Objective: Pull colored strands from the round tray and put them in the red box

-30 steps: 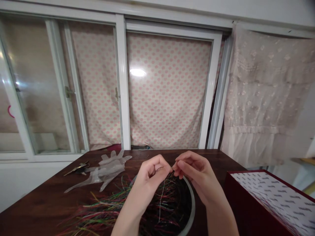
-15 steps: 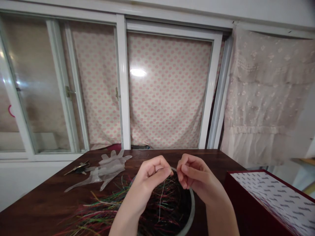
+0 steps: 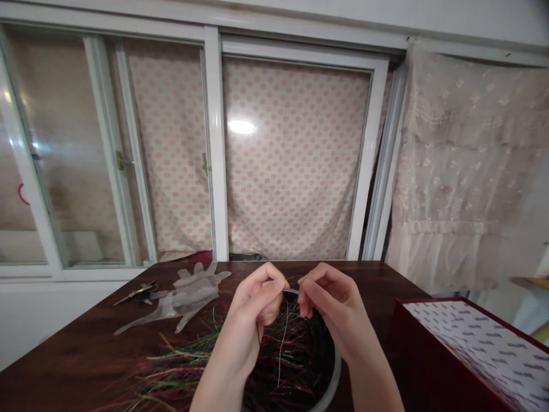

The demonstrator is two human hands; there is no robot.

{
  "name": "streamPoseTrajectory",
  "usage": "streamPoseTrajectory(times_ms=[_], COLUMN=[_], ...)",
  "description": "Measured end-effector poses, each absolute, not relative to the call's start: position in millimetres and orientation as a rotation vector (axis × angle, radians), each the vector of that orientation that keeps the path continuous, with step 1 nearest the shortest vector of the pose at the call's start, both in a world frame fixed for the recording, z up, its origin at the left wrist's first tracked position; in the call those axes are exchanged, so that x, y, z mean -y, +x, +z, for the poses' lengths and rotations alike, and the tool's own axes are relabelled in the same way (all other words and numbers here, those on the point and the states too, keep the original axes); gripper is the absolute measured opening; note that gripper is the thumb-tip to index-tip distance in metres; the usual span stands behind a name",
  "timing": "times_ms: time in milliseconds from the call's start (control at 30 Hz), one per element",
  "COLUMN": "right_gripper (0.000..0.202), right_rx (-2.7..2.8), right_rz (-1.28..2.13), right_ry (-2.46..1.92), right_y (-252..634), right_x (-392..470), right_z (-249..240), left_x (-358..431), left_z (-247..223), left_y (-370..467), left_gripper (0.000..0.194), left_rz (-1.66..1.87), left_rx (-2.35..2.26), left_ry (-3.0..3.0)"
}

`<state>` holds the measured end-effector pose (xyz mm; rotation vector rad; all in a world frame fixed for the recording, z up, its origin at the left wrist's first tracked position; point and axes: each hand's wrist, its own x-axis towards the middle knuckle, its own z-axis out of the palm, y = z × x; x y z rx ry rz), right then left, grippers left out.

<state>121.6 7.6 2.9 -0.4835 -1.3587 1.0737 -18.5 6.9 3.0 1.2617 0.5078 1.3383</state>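
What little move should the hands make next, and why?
Perhaps the right hand could edge closer to the left hand: both are curled and face each other across a small gap above the round container of coloured strands. Anything pinched there is too fine to make out.

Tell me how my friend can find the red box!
Start at the dark wooden table. Look right, past the right hand. The box has straight, dark red edges around a patterned white surface, unlike the container with its pale, curved rim.
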Motion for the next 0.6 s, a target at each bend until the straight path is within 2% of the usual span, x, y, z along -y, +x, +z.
streamPoseTrajectory(times_ms=[133, 333, 433, 600], right_gripper=[0.002, 0.014, 0.017, 0.012], right_rx=[1.432, 1.524, 1.543, 1.543], right_rz=[0.661, 0.171, 0.094, 0.244], right_ry=[-0.597, -0.595, -0.580, -0.642], right_y=[116.0, 115.7, 117.8, 120.8], right_x=[-8.0, -7.5, -8.7, -10.3], right_z=[-3.8, -4.5, -2.8, -2.9], left_x=[-10.4, -10.1, -8.4, -6.5], left_z=[2.6, 4.5, 6.7, 8.1], left_y=[-16.3, -16.0, -17.0, -17.9], left_gripper=[0.022, 0.023, 0.021, 0.022], left_rz=[1.418, 1.445, 1.452, 1.473], left_rx=[-0.621, -0.724, -0.789, -0.924], left_ry=[1.280, 1.413, 1.555, 1.805])
